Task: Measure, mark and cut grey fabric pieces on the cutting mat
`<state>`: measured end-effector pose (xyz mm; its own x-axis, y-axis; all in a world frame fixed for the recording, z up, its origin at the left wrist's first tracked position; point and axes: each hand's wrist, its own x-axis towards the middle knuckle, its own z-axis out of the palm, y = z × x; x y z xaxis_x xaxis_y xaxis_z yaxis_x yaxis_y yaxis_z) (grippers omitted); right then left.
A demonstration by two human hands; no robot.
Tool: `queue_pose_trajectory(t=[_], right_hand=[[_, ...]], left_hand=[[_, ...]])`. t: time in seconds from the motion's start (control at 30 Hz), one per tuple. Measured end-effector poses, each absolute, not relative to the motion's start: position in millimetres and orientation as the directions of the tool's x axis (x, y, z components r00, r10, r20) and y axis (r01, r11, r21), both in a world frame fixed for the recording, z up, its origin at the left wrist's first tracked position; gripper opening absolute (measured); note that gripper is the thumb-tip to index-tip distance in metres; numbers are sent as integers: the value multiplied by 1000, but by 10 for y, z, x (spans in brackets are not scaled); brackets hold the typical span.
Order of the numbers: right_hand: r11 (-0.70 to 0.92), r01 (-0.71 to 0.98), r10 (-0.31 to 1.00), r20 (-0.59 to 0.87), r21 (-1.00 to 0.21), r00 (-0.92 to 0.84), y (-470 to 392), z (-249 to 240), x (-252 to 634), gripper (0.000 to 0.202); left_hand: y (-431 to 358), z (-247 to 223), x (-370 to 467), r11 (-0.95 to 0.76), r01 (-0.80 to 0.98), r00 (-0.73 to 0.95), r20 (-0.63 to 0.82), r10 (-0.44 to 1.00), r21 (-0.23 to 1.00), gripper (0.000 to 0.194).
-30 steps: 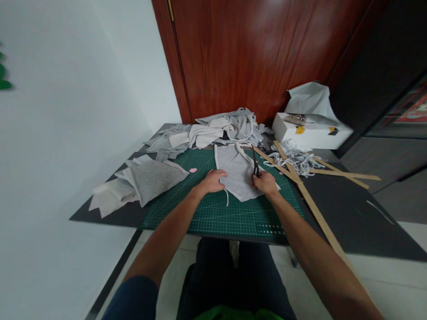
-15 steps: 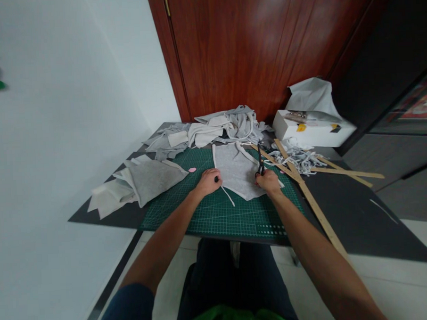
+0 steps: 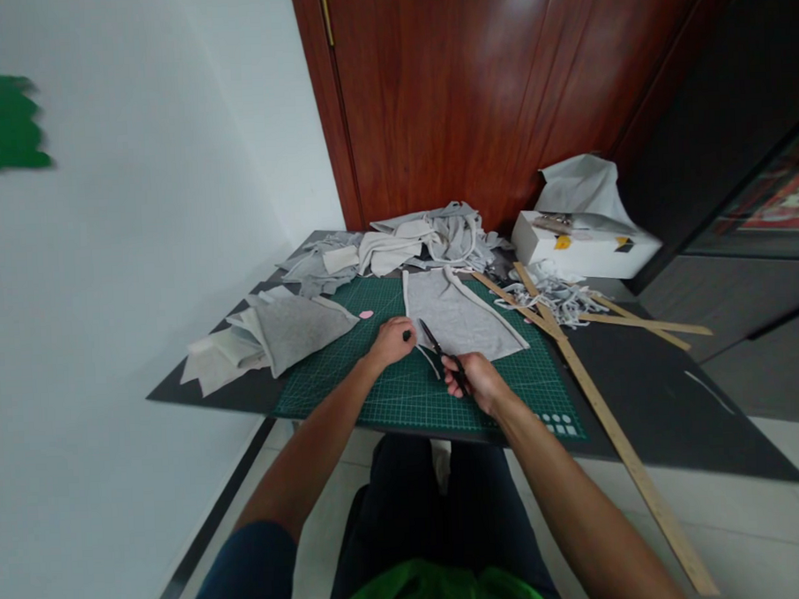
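Observation:
A light grey fabric piece (image 3: 473,318) with pale edging lies on the green cutting mat (image 3: 404,405). At its lower left corner, my left hand (image 3: 394,340) is closed, with a small round black object showing at its fingers and the fabric's corner beside them. My right hand (image 3: 473,380) grips black scissors (image 3: 434,340) by the handles; the blades point up and left, over the fabric near my left hand. A thin pale strip (image 3: 431,362) hangs down from the corner between both hands.
Grey folded fabric (image 3: 301,328) lies left on the dark table (image 3: 675,402). A cloth pile (image 3: 423,237) sits at the back by the door. To the right are wooden rulers (image 3: 602,397), a heap of thin strips (image 3: 558,297) and a white box (image 3: 583,247).
My right hand has moved left and nearer with the scissors, away from the fabric's right side, and the blades now tilt left. My left hand stays at the corner. The view has shifted slightly.

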<state>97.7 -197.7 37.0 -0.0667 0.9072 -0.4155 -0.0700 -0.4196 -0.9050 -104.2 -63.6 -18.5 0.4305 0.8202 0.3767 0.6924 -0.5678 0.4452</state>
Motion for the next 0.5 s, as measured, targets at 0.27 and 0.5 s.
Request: queue_pose_trajectory(t=[0.27,0.5], right_hand=[[-467,-55,882,-460,-883,-104,-2326,407,950,33],[-483,27,864,-481,-875,-146,-2462,374,1055,34]], left_hand=[[-656,-162,-1084,-540,685,387,383,839,489,13],[-622,-169,-1119,-537,656,373,391,842,530,16]])
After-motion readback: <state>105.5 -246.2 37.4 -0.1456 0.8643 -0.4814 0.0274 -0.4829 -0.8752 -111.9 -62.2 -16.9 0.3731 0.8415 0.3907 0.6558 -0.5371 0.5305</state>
